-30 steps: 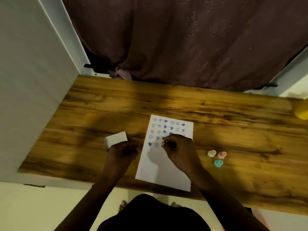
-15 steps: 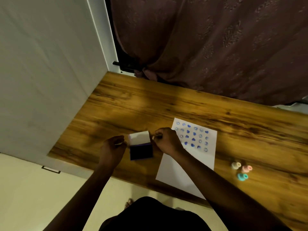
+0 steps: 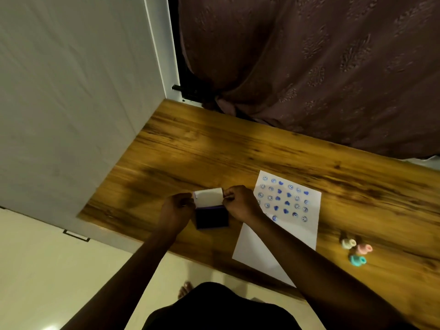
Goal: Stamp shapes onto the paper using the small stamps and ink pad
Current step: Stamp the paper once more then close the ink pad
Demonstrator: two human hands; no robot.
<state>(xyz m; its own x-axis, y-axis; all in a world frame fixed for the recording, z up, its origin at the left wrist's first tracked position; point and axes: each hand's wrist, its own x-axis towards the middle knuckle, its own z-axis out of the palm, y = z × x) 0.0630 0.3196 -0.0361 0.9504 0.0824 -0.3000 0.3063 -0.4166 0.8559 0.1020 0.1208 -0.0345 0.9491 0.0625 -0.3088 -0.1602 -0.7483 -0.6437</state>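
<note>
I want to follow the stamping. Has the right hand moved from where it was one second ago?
Yes. The right hand has left the stamped paper and gone left to the ink pad, at its white lid.

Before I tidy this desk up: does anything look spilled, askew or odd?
Nothing spilled. The paper lies skewed to the table edge, its near corner overhanging. Three small stamps lie tipped on their sides to its right. The ink pad is open, both hands on its lid.
</note>
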